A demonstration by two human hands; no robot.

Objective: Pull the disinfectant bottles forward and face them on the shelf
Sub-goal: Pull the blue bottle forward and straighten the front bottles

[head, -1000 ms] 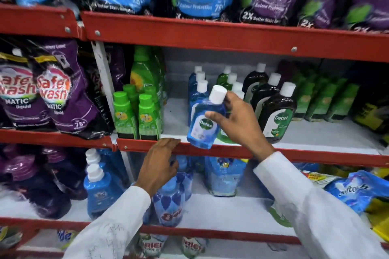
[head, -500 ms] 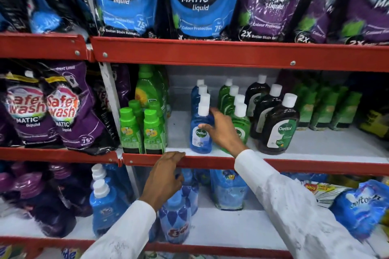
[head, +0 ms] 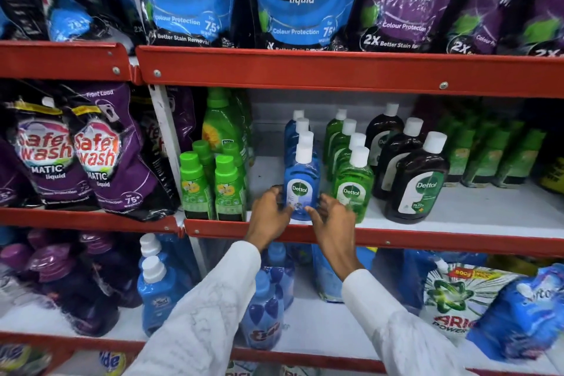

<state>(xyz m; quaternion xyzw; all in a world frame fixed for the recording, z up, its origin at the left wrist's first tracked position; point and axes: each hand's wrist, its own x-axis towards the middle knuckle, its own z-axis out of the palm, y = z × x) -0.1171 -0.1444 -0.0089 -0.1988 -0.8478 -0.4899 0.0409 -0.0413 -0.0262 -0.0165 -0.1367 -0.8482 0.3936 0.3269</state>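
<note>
A blue Dettol disinfectant bottle point(head: 301, 186) with a white cap stands upright at the front of the middle shelf point(head: 427, 243), label facing out. More blue bottles line up behind it. My left hand point(head: 268, 214) touches its lower left side and my right hand point(head: 331, 218) its lower right side, so the fingers cup the base between them. Beside it a row of green Dettol bottles point(head: 354, 189) runs back, its front bottle partly behind my right hand. A row of brown Dettol bottles point(head: 416, 185) stands further right.
Small green-capped bottles point(head: 227, 189) stand left of the blue row, with bare white shelf between. Purple Safewash pouches point(head: 100, 156) fill the left bay and blue pouches point(head: 293, 0) hang over the red lip above. Blue bottles point(head: 155, 287) and Ariel packs point(head: 454, 299) sit below.
My right hand lowered the tilted blue bottle and stood it upright at the shelf front. My left hand left the red shelf lip and came up to the bottle's left side.
</note>
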